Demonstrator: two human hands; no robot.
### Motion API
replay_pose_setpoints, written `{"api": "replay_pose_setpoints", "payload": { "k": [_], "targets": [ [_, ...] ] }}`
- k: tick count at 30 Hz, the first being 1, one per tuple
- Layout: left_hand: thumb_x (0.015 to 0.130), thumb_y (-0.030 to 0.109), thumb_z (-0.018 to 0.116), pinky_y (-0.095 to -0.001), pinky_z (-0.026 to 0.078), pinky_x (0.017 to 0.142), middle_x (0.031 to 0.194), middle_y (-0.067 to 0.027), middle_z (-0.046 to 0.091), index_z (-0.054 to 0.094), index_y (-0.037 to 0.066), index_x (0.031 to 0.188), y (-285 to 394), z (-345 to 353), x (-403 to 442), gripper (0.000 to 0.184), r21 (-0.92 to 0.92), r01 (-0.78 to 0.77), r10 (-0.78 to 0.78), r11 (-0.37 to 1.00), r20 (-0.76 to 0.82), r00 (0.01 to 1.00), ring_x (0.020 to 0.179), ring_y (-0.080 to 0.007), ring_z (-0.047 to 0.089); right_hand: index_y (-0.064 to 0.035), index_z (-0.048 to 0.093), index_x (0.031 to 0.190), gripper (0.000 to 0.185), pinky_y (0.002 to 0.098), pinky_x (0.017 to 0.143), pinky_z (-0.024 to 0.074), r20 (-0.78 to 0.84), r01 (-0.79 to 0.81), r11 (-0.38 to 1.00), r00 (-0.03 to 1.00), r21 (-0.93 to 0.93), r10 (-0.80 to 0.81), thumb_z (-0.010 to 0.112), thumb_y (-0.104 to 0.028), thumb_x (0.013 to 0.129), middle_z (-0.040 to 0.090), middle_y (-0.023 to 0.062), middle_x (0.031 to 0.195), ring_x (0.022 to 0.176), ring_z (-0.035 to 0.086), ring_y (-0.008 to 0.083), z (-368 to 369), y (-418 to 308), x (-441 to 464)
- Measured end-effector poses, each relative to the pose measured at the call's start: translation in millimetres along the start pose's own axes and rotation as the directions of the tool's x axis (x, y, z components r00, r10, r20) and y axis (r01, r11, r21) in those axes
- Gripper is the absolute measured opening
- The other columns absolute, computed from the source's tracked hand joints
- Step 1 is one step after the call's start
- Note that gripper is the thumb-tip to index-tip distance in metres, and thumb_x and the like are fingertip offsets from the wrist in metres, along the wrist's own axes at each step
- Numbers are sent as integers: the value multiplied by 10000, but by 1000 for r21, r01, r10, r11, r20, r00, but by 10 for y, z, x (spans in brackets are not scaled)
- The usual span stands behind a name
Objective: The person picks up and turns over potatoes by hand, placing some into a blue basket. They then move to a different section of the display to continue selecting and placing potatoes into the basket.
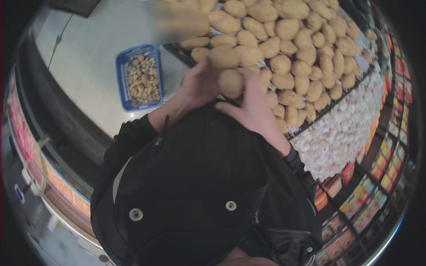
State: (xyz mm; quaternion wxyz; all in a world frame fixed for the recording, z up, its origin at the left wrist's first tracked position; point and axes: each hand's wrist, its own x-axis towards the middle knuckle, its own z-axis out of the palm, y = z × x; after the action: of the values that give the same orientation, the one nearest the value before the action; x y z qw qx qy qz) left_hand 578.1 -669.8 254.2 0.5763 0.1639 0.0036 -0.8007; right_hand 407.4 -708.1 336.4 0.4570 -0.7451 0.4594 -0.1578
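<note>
Both hands meet at the near left edge of a heap of potatoes [286, 29]. Between them is a round brown potato [231, 83], slightly smeared by motion. My right hand [252, 104] curves around its right side, thumb below and fingers above. On the other side, my left hand [200, 86] is cupped against the potato, its fingers partly hidden. Just above, a second blurred potato [223, 57] lies close to the left fingertips; whether that hand touches it I cannot tell.
A blue plastic basket [119, 84] holding small brown pieces stands on the pale surface [88, 57] at left. White garlic bulbs [339, 128] fill the section right of the potatoes. Shelves of packaged goods [364, 199] curve along the right. A black bag [191, 177] hangs at my front.
</note>
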Motion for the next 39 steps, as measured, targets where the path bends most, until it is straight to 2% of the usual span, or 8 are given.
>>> {"api": "replay_pose_setpoints", "payload": {
  "k": [5,9,15,18,21,24,29,39],
  "targets": [
    [929,547,580,-425,482,934,1119,-170,639,581,26,1279,287,-303,-359,627,-168,-13,-27,986,-233,972,1035,-283,612,-32,445,1413,705,426,1008,466,250,163,982,959,-99,-134,710,-438,901,400,163,1453,1294,472,320,-59,4,-59],
    [870,704,543,-383,458,847,896,-127,575,456,-4,1380,574,-867,-712,876,-194,-122,47,973,-354,934,848,-251,560,-80,603,1256,458,360,845,539,179,95,990,981,-103,-76,670,-408,943,583,108,1201,978,654,266,-327,566,-239],
    [968,574,420,-524,274,1162,1459,-180,459,413,77,1478,855,-2028,-1031,712,32,-413,285,910,-772,568,1337,-367,406,-142,706,994,231,323,765,496,-439,-378,891,865,-252,243,660,-356,919,738,14,978,858,667,181,-1103,1429,-816],
    [923,558,569,-523,402,1107,1502,-173,371,208,135,1538,1002,-2218,-1104,829,-4,-649,191,761,-955,229,1400,-381,390,-118,680,1099,313,349,772,508,-540,-483,832,793,-274,282,673,-380,927,713,41,1026,864,660,210,-1355,1712,-1000],
    [962,523,523,-504,362,1150,1546,-168,328,170,141,1563,1063,-1980,-917,795,72,-519,206,852,-957,205,1453,-356,313,-93,661,1090,343,361,833,498,-525,-463,818,816,-341,243,733,-364,892,693,53,1091,962,637,238,-1346,1736,-937],
    [964,443,575,-526,394,1119,1451,-217,436,263,83,1532,1025,-1534,-508,742,352,-115,370,929,-902,224,1361,-395,447,-63,631,1147,408,406,853,491,-496,-560,728,797,-394,344,683,-314,829,652,131,1085,1015,604,305,-1287,1849,-766],
    [929,297,684,-347,535,917,1325,-144,491,573,107,1315,955,-910,36,444,966,145,704,215,-256,662,1117,-276,617,-87,578,1160,426,522,832,440,-278,-562,550,810,-618,516,606,-386,858,655,136,1067,1076,549,377,-1455,1889,-544],
    [908,158,671,-283,529,669,976,-57,640,634,86,1130,-143,473,395,237,849,-471,-31,-240,479,878,799,-167,641,-45,630,1025,560,441,737,460,-420,-501,692,855,-519,305,711,-502,711,544,121,975,857,579,338,-1364,1858,-891]
  ]
}}
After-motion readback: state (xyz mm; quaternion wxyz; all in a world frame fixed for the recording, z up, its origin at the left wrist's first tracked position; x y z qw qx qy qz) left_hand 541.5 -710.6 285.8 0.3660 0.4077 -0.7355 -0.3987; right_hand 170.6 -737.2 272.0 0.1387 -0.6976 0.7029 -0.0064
